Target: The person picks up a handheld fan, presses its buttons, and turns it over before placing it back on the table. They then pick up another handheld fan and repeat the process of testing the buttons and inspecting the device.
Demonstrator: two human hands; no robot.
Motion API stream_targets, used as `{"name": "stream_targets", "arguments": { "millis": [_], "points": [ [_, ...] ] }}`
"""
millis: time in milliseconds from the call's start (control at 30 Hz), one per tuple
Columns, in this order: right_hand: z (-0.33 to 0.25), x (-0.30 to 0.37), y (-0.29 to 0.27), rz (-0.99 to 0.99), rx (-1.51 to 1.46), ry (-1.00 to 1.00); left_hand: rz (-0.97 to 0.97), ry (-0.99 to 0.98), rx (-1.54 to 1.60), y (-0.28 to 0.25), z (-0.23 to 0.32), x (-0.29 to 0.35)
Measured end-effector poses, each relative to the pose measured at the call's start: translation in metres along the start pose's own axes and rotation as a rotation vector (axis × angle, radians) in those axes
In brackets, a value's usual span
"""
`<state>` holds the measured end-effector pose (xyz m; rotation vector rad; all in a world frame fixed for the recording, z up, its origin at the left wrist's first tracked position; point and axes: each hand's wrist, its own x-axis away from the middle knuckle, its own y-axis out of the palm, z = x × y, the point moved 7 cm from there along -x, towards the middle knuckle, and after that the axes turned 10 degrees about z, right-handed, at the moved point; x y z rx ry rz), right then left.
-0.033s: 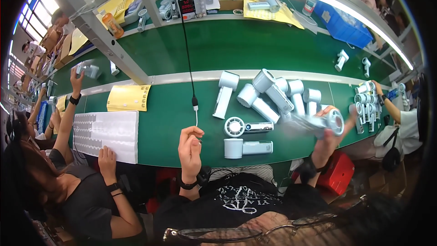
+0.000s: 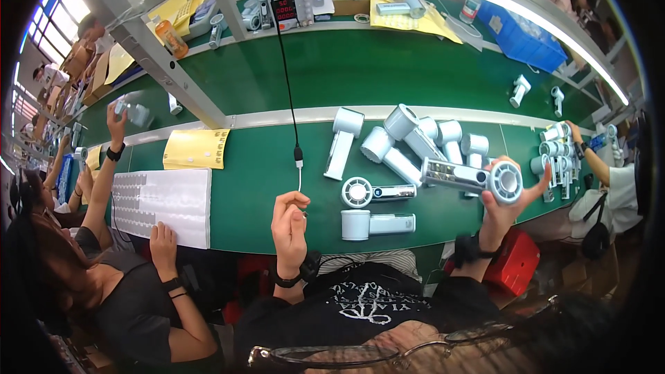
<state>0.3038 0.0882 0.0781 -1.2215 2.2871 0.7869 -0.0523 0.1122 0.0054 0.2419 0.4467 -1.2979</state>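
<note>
My left hand [image 2: 289,230] is closed, its curled fingers at the lower end of a thin white cable [image 2: 299,176] that hangs from a black cord [image 2: 289,83]. The cable's tip is hidden by the fingers. In my right hand [image 2: 500,216] is a pale blue handheld fan [image 2: 454,173], raised above the table, its round grille to the right and its shiny handle pointing left. Between my hands lie a fan with its grille up [image 2: 357,192] and, nearer me, another fan on its side [image 2: 355,225]. Several more fans [image 2: 402,123] are heaped farther back.
A white sheet tray [image 2: 187,201] and yellow sheet [image 2: 195,149] lie left, beside a co-worker's hand [image 2: 163,242]. A metal post [image 2: 176,83] rises behind. At right, another person's hand [image 2: 575,133] touches more fans [image 2: 554,149]. A blue bin [image 2: 519,38] stands at the back.
The fan in my right hand was a blur and now shows sharply, its handle swung to point left with its front toward view. My left hand has stayed in place.
</note>
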Motion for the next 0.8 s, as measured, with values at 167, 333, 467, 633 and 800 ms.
{"name": "stream_targets", "arguments": {
  "millis": [167,333,467,633,800],
  "points": [
    [0.05,-0.006,0.01,0.05,-1.064,0.628,-0.009,-0.099,0.06,0.002,-0.007,0.002],
    [0.091,0.01,0.037,0.11,-1.624,1.07,0.002,-0.136,0.056,0.0,-0.009,0.0],
    [0.096,0.01,0.046,-0.012,-1.571,1.108,0.002,-0.049,0.032,-0.003,-0.012,0.0],
    [0.122,-0.064,0.038,-0.152,-0.683,0.679,0.018,-0.014,0.003,-0.008,-0.012,-0.005],
    [0.211,-0.189,0.033,-0.118,0.713,0.273,-0.011,-0.19,-0.049,-0.014,-0.016,-0.002]
  ]
}}
